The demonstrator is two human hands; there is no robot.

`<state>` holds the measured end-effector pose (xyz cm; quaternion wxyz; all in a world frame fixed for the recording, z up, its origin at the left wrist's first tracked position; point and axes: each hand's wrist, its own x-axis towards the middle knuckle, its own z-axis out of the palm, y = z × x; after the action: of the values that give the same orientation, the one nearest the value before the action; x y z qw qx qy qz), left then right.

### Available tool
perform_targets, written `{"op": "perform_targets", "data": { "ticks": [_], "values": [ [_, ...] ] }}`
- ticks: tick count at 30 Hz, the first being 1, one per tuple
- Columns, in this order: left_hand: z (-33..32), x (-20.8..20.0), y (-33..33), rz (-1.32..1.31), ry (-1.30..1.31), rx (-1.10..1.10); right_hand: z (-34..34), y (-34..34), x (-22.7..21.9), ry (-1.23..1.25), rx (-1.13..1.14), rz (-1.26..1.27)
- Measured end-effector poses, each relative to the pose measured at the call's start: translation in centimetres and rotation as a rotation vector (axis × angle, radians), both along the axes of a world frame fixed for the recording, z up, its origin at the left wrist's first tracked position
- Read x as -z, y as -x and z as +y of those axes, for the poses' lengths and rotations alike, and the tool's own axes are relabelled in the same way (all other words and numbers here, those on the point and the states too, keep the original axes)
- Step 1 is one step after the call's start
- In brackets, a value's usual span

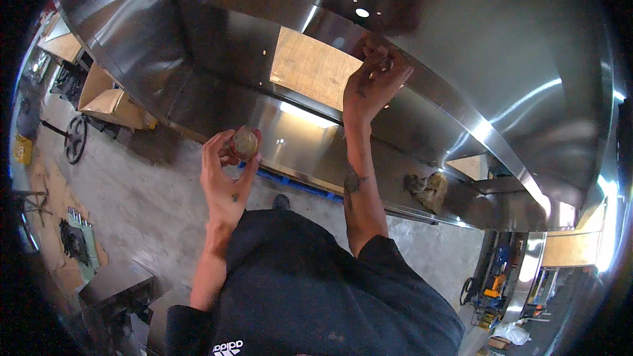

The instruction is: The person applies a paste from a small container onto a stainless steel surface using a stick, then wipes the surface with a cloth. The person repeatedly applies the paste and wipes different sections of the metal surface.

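My left hand (225,175) is closed around a small round object (244,144), tan on its flat face with a reddish rim. It is held up in front of the large steel structure, and its exact kind is unclear. Higher up and to the right, my right hand (377,86) reaches to a curved steel band (422,72). Its fingers are curled together at the band's lower edge; whatever they may pinch is too small to tell. Above the band spreads a broad, shiny steel panel (501,59) with a few small holes.
Inside the steel structure, a wooden board (316,66) shows behind my right hand. A crumpled brown cloth (432,191) lies on the ledge to the right. On the left are a cardboard box (109,102) and a black wheel (76,138); tools and shelving (498,283) stand at lower right.
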<state>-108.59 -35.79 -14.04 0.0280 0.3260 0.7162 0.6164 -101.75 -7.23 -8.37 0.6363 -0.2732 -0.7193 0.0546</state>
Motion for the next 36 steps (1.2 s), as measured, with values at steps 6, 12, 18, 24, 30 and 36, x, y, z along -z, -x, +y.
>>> {"op": "perform_targets", "data": {
  "ticks": [6,12,18,24,30,36],
  "values": [
    [-0.1,1.4,-0.8,-0.011,0.068,-0.040,1.1,2.0,0.8,0.012,-0.056,0.035],
    [0.2,1.7,-1.9,-0.022,0.036,-0.063,0.9,3.3,0.7,0.066,-0.131,0.099],
    [0.0,1.9,-2.2,-0.023,0.024,-0.085,1.2,3.5,0.9,-0.015,-0.068,0.021],
    [-0.1,2.0,-2.0,-0.008,0.036,-0.094,1.1,3.9,0.8,0.011,-0.059,0.030],
    [-0.1,1.6,-2.1,0.005,0.038,-0.098,1.3,4.1,0.9,-0.007,-0.042,0.046],
    [0.1,1.6,-2.0,-0.005,0.040,-0.082,1.6,4.0,0.8,-0.086,0.025,-0.015]
  ]
}}
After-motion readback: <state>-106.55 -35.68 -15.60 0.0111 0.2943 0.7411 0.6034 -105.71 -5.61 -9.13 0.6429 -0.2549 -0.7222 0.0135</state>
